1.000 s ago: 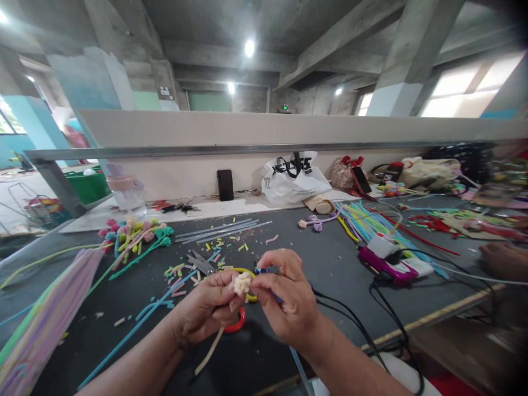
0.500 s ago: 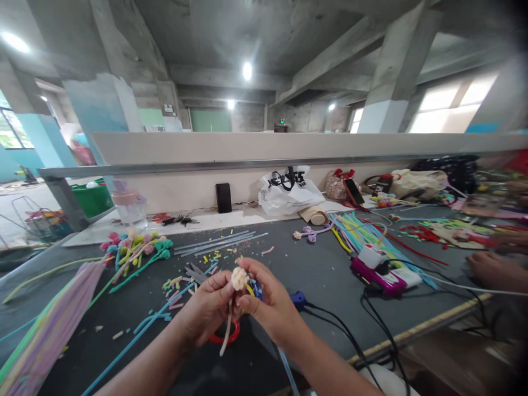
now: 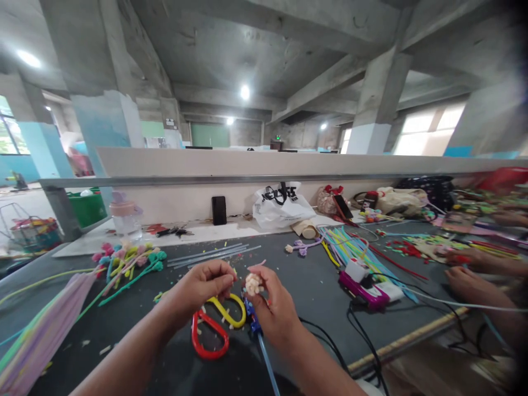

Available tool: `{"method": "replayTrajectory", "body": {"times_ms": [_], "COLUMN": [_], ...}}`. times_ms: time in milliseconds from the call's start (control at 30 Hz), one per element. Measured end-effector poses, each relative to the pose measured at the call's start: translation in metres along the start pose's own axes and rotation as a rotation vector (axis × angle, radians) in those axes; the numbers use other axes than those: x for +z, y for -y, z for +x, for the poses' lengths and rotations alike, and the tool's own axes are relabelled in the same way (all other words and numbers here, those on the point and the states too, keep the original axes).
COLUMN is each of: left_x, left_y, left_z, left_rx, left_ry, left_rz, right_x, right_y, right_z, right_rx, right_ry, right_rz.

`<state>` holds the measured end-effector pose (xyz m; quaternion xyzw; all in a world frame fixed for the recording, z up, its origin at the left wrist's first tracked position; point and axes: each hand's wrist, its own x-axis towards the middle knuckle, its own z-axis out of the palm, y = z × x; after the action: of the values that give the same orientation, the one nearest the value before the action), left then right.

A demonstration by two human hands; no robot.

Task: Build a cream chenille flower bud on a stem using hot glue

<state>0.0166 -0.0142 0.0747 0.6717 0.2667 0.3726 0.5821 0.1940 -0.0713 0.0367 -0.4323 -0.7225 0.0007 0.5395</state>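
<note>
Between the thumb and fingers of my right hand (image 3: 274,300) is a small cream fluffy flower (image 3: 253,284). My left hand (image 3: 206,283) is apart from it on the left, its thumb and fingertips pressed together; whatever is in that pinch is too small to make out. Below my left hand lie scissors with one red handle (image 3: 209,352) and one yellow handle (image 3: 241,313), their blades hidden. A blue glue gun (image 3: 252,318) is partly covered by my right hand, with a clear glue stick (image 3: 268,360) extending from it.
Colourful pipe-cleaner flowers (image 3: 132,261) and a pastel bundle (image 3: 61,324) lie left. A phone (image 3: 219,210), white bag (image 3: 280,204) and bottle (image 3: 125,219) stand behind. Right are a purple power strip (image 3: 363,291), cables, pipe cleaners (image 3: 358,247) and another person's hands (image 3: 470,275).
My hands have separated, and the cream flower is now in my right hand only. The scissors' handles show more fully. The camera view has tilted up slightly.
</note>
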Motion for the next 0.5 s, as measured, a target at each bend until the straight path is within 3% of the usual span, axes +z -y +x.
{"method": "replayTrajectory", "body": {"times_ms": [133, 367, 500], "left_x": [0.012, 0.017, 0.019], "left_y": [-0.008, 0.030, 0.036], "left_z": [-0.010, -0.013, -0.014], "left_rx": [0.086, 0.134, 0.148], "left_ry": [-0.087, -0.096, -0.145], "left_rz": [-0.116, -0.263, -0.245], "right_x": [-0.002, 0.004, 0.003], "right_y": [0.000, -0.009, -0.007], "right_z": [0.002, -0.001, 0.003], "right_rx": [-0.017, 0.065, 0.116], "right_ry": [0.060, 0.158, 0.190], "right_rz": [0.018, -0.090, -0.072]}}
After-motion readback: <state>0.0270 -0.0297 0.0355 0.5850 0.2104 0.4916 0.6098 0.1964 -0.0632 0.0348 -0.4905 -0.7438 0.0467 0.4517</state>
